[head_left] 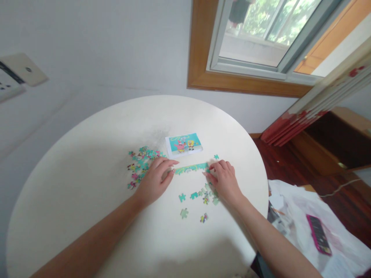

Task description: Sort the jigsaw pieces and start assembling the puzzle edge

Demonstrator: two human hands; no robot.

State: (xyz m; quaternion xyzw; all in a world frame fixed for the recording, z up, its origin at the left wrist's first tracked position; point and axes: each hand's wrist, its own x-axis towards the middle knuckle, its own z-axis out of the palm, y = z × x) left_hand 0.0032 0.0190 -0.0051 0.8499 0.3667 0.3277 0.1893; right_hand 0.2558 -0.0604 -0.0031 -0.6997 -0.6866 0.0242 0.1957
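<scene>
A narrow strip of joined jigsaw pieces [191, 168], teal with yellow-green shapes, lies across the white table. My left hand [156, 179] is curled at its left end, thumb and forefinger closed about the edge. At the right end, my right hand [225, 179] pinches a small teal puzzle piece [208, 170] against the strip; its fingers partly hide it. Just beyond the strip is a picture card [185, 144] with a pink and a yellow cartoon figure. Beside my left hand spreads a heap of loose puzzle pieces [142, 164], partly covered by that hand.
Pale green pieces [207, 191] cluster below my right hand. Several single pieces, including a teal one [182, 197], lie nearer me. One teal piece [216, 156] sits beyond my right hand. Right of the round table [87, 216], a phone [319, 234] rests on white plastic.
</scene>
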